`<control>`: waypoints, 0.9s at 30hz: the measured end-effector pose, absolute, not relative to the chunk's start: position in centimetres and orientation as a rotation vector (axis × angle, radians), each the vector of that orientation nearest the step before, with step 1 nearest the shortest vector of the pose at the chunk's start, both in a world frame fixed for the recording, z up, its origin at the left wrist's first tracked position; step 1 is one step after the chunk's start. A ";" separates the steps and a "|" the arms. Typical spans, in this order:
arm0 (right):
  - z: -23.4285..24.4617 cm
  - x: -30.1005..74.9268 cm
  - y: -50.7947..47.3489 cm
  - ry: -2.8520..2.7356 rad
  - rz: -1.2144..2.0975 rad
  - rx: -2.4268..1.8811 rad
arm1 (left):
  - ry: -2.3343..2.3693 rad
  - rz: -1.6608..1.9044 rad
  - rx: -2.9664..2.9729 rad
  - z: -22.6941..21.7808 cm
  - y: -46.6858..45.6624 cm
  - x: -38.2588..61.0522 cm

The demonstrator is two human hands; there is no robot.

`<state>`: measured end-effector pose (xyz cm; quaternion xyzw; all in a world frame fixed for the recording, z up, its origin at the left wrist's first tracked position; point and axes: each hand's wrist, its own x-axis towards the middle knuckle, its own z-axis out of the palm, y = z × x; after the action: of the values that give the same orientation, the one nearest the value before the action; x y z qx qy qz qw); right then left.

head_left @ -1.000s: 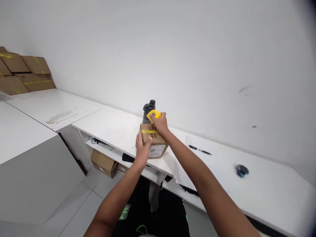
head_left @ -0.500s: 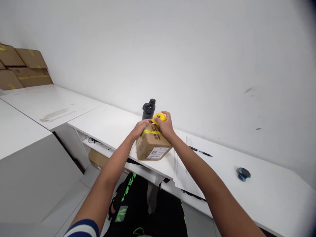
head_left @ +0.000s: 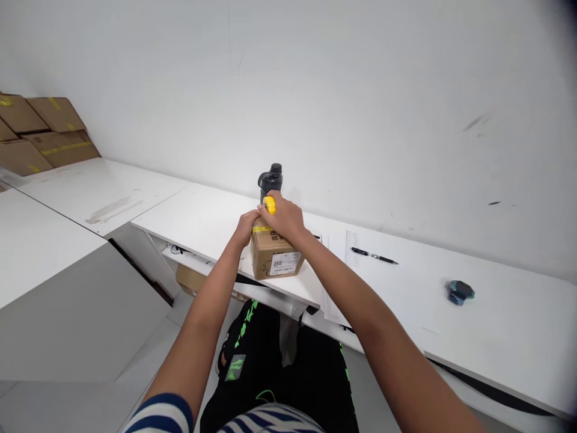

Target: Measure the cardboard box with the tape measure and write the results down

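Observation:
A small cardboard box (head_left: 274, 255) with yellow tape across its top and a white label on its near side stands at the front of the white table. My right hand (head_left: 286, 218) is closed round a yellow tape measure (head_left: 270, 204) above the far end of the box top. Against the far left edge of the box, my left hand (head_left: 246, 228) has its fingers bent and pressed together, close to the tape measure. Whatever lies between those left fingertips is hidden. Just behind the hands stands a dark bottle (head_left: 271, 179).
Paper sheets (head_left: 336, 252) and a black pen (head_left: 374, 255) lie right of the box. Farther right is a small dark blue object (head_left: 460, 292). Cardboard boxes (head_left: 58, 114) are stacked at the far left. Below the white table (head_left: 202, 207) is a shelf with another box (head_left: 189, 279).
My right hand has turned and moved left with the tape measure, nearer the box's far left corner. My left hand has shifted to the box's left edge, fingers more bent. The view has shifted slightly.

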<state>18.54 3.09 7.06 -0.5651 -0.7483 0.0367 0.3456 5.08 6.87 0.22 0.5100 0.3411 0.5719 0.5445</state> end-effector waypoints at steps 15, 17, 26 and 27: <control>4.9 20.2 -12.0 -1.709 0.272 -1.555 | 0.840 1.425 1.381 0.2 7.5 5.0; 4.6 20.2 -12.4 -1.708 0.278 -1.560 | 0.836 1.420 1.371 0.1 7.5 5.0; 5.5 19.4 -8.3 -1.791 0.202 -1.522 | 0.835 1.427 1.324 0.1 7.3 5.1; 5.7 19.2 -7.2 -1.815 0.178 -1.517 | 0.824 1.433 1.305 0.1 7.3 5.1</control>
<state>19.18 -7.17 5.72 -0.5929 -0.7092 0.0696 0.3752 5.08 7.32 0.06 0.5385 0.3399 0.5911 0.4951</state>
